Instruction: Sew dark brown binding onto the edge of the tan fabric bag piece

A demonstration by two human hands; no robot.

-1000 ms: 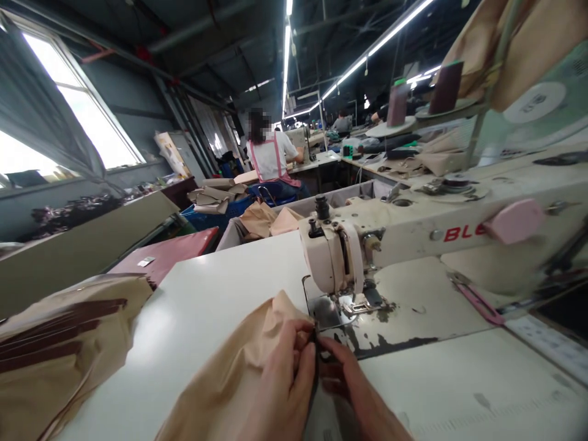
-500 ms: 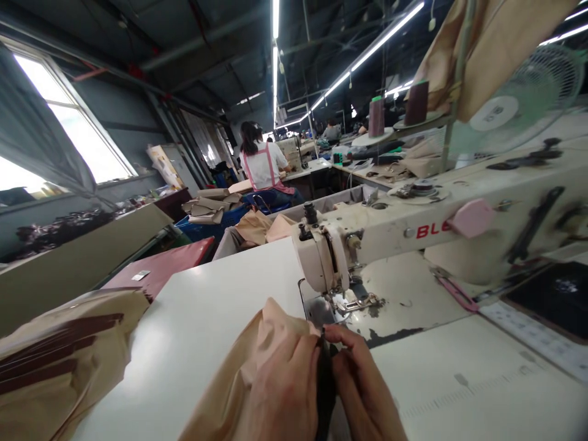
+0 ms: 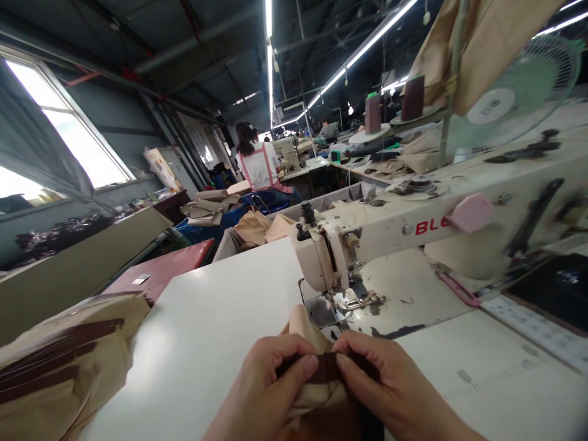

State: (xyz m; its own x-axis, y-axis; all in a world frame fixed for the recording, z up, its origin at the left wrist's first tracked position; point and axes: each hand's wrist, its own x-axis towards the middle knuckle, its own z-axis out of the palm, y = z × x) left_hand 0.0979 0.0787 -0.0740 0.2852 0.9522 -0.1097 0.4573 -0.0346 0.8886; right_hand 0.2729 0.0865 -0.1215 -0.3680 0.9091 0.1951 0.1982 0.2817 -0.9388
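Observation:
A piece of tan fabric [image 3: 316, 397] with a dark brown band is stretched between my two hands, just in front of the sewing machine [image 3: 321, 257]. My left hand [image 3: 271, 383] pinches the brown band between thumb and forefinger. On the other side, my right hand [image 3: 381, 373] pinches the same band a short way along. A tan corner of the cloth points up beyond my fingers, close to the needle plate [image 3: 319, 310]. The presser foot area [image 3: 361, 301] is not covered by the cloth. The cloth's lower part runs out of the picture.
A pile of tan and brown fabric [image 3: 68, 361] lies on the left of the white table [image 3: 184, 324]. Pink-handled thread snips [image 3: 457, 286] rest under the machine arm. Behind the table is a bin of cloth pieces [image 3: 252, 226]. A person [image 3: 260, 162] sits further back.
My hands have moved apart and turned, spreading the cloth so its brown band shows between them. Before, they were close together at the needle plate. The view has shifted slightly.

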